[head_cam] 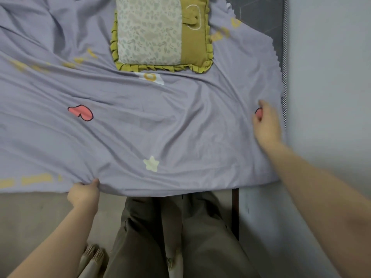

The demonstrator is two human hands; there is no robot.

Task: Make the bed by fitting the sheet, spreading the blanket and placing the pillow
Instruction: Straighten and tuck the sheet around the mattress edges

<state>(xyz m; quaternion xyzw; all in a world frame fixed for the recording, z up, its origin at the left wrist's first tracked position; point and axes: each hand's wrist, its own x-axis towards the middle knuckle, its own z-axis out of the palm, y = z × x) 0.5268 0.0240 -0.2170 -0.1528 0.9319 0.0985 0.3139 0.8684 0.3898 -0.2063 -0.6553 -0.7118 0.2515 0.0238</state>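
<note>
A lilac sheet (140, 125) printed with hearts, a star and yellow letters covers the bed, wrinkled across its middle. My left hand (84, 194) grips the sheet's near edge, fingers curled round the hem. Out at the right side, my right hand (266, 122) rests on the sheet, its fingers bent and pinching the cloth beside a pink heart. An olive pillow (160, 33) with a frilled border and a pale leaf-patterned panel lies on the sheet at the far middle. At the far right corner the dark mattress (261, 15) shows bare.
A pale wall (325, 77) runs close along the bed's right side. A dark bed leg (235, 213) stands below the near right corner. My legs in olive trousers (170, 237) stand against the near edge, on a beige floor (30, 213).
</note>
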